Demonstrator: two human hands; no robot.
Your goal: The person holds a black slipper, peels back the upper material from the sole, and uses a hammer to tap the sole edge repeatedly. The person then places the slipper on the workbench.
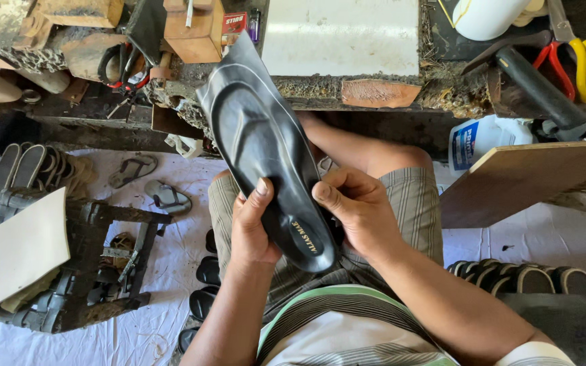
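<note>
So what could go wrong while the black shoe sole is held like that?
The black shoe sole is gripped only at its heel end by the left hand and right hand, so its long free end might flop or bend. Its tip sits close to the wooden block on the cluttered workbench and could knock it.

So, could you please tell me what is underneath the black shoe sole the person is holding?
Under the black shoe sole show the person's knee and plaid shorts, and further up the workbench edge. The left hand and right hand hold its heel end; the fingers behind it are hidden.
</note>
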